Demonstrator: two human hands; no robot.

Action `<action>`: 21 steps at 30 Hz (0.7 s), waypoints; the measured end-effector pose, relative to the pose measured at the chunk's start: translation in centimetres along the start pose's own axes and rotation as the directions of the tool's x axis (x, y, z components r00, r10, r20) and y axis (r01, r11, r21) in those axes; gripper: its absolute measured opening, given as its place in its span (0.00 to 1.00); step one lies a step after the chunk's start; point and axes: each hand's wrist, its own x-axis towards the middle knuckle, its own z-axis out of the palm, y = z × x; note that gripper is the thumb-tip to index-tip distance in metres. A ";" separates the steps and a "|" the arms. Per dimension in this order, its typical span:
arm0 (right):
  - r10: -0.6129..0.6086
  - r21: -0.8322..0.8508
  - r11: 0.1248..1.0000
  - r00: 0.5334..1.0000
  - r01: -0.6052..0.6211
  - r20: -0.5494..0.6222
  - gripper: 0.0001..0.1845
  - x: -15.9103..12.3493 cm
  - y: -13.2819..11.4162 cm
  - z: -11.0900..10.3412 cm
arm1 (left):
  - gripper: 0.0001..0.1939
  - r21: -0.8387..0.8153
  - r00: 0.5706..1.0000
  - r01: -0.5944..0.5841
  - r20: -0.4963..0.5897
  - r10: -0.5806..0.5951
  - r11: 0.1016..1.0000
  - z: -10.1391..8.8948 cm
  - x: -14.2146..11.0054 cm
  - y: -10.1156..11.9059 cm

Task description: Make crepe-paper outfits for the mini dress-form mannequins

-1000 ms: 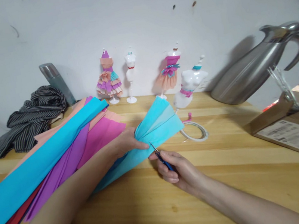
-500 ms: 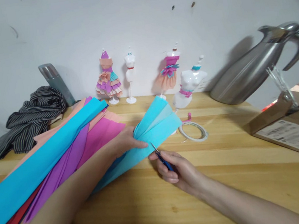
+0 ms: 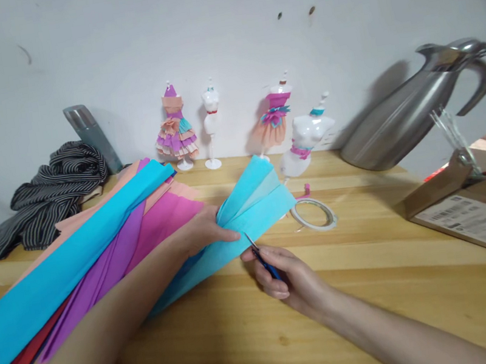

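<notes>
A folded sheet of light-blue crepe paper [image 3: 260, 207] fans out over the middle of the table. My left hand [image 3: 207, 231] is closed on it, thumb on top and the other fingers hidden underneath. In my right hand [image 3: 279, 268] is a small pair of blue-handled scissors [image 3: 265, 262], their blades at the paper's near edge, just right of my left thumb. Under and beside my left forearm lie more crepe sheets: bright blue [image 3: 73, 246], purple [image 3: 102, 284] and pink [image 3: 157, 220].
Small dress forms, one in a ruffled paper dress [image 3: 175, 128], stand along the wall. A tape roll [image 3: 313, 214] lies right of the paper. At the right are a steel jug [image 3: 407, 110] and a cardboard box [image 3: 483, 211]; at the left, striped cloth [image 3: 54, 187] and a flask [image 3: 92, 135].
Both hands, the paper and the scissors look almost the same as before. The view has shifted very slightly.
</notes>
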 end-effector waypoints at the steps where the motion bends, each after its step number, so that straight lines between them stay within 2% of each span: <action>1: 0.003 0.001 1.000 1.000 -0.003 0.000 0.16 0.0 0.0 0.0 | 0.25 0.003 1.000 0.002 -0.003 -0.002 1.000 0.0 0.0 0.1; 10: 0.007 0.002 1.000 1.000 -0.007 -0.014 0.18 0.1 0.1 -0.2 | 0.29 -0.018 1.000 0.007 -0.019 -0.007 1.000 0.4 -0.1 -0.1; 21: 0.008 0.016 1.000 1.000 -0.008 -0.019 0.17 0.2 0.0 -0.1 | 0.26 0.044 0.999 0.011 -0.043 -0.010 0.999 0.5 0.1 -0.3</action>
